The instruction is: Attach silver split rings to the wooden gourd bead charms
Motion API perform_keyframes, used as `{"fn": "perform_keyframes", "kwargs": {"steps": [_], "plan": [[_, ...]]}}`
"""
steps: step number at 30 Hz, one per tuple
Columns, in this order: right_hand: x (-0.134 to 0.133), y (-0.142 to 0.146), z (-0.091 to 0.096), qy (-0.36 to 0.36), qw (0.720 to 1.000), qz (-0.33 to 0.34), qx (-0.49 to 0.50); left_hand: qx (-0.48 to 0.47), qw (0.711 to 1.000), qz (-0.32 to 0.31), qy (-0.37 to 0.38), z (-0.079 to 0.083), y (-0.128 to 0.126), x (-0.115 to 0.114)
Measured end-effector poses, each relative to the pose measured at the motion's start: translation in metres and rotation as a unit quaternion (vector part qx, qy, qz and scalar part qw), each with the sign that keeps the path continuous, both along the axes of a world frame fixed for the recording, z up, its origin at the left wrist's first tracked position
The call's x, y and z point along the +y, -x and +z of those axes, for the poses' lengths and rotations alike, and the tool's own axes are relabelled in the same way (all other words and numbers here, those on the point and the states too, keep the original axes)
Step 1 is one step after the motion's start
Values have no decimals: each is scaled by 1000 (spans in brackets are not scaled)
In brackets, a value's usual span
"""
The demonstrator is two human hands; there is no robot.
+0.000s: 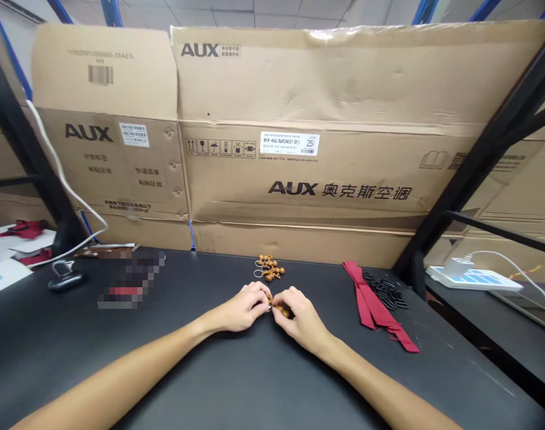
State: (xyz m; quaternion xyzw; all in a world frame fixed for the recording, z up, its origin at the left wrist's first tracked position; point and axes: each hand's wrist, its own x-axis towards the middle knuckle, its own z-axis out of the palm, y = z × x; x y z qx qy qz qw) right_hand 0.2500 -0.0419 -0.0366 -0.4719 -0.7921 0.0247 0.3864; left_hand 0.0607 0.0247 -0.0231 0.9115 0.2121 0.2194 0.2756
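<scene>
Over the middle of the black table, my left hand (244,306) and my right hand (303,321) meet at a keychain with brown wooden beads (283,310). My left fingers pinch its end, where a bit of shiny metal shows. The right thumb and fingers close around the beads. My fingers hide much of the keychain. Just beyond my hands lies a small pile of similar wooden-bead keychains (268,277), gourd-like in shape, with silver split rings among them.
Dark red ribbon strips (374,301) and a heap of black clips (386,291) lie at the right. A dark oval object (66,281) and a pixelated item (133,278) are at the left. Cardboard (344,155) walls the back; a white power strip (474,278) sits far right.
</scene>
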Motion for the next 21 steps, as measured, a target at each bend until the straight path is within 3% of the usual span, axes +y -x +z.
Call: {"fn": "perform_keyframes", "kwargs": {"steps": [10, 21], "plan": [[1, 2, -4, -10, 1000, -24, 0, 13, 1000, -17, 6, 0, 2, 2], [-3, 10, -6, 47, 993, -35, 100, -6, 999, -18, 36, 3, 1, 3]]}}
